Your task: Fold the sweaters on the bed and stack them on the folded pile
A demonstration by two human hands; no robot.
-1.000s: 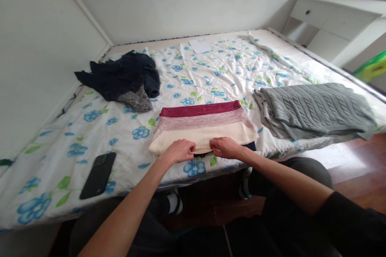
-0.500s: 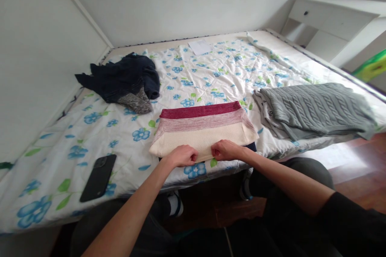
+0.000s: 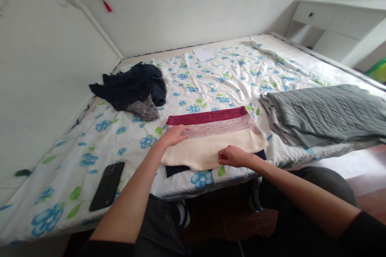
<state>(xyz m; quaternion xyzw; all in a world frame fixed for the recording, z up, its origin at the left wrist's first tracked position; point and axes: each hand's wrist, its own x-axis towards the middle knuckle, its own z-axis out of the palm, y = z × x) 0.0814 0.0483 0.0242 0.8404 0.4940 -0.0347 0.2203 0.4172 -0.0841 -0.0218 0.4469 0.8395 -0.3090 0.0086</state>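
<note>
- While the striped knit garment lies on the near middle of the floral sheet, its dark red band faces the far side and its cream section the near side; a mottled pink band runs between them.
- Left hand: rests on the left part of the garment, palm down, fingers extended and holding nothing.
- Right hand: is curled narrow at the near edge of the cream section, right of centre; whether fabric is pinched between the fingers cannot be told.
- Navy fabric: shows under the near edge of the garment, at left and right.
- Black phone: lies at near left, beside the left forearm.
- Dark clothing: lies bunched at far left.
- Grey cable-knit garment: lies at right, over pale lettered fabric.
- White paper: lies near the far edge.
</note>
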